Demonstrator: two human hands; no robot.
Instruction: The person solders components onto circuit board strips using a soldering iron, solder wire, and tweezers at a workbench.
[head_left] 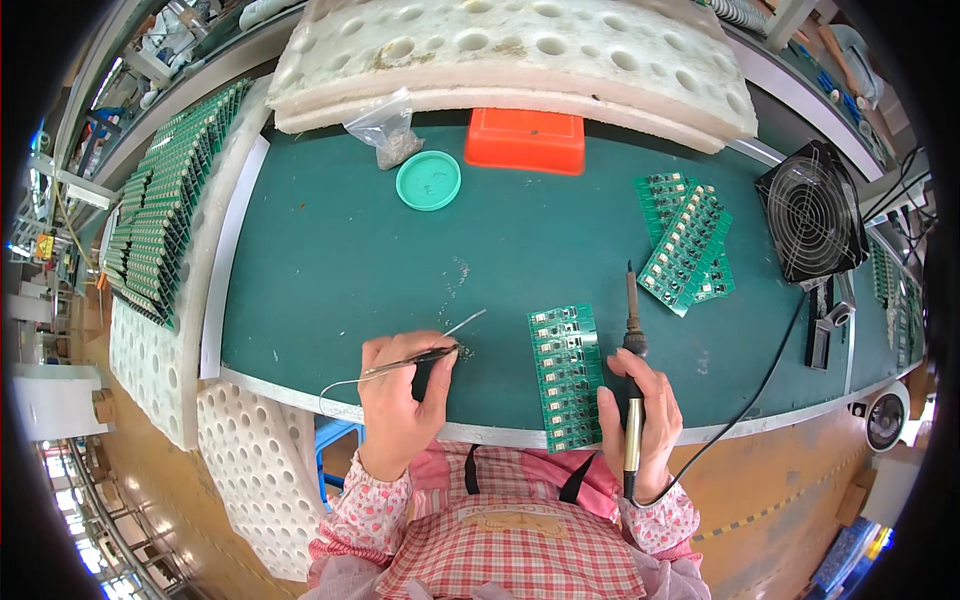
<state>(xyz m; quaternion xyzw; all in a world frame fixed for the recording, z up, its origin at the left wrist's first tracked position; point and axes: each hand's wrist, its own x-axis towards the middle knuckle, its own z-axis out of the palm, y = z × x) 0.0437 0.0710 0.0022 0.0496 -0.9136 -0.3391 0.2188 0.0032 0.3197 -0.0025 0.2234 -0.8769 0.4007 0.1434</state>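
My left hand (398, 405) is closed around a thin dark tool that looks like tweezers (422, 357), together with a length of solder wire (466, 321). The wire's free end points up and right over the bench, and its other end curls left past my knuckles. In my right hand (652, 405) is a soldering iron (633, 325), its tip pointing away from me. Between my hands a green circuit board (566, 375) lies upright in the picture, its near end at the bench edge. My right thumb is beside its right edge; whether it touches cannot be seen.
Several circuit boards (685, 248) lie stacked at right, near a black fan (810, 212). A cable (762, 385) trails from the iron. Farther back are a teal lid (429, 181), a plastic bag (390, 132), a red bin (525, 140) and white foam (510, 55). Boards stand racked (175, 205) at left.
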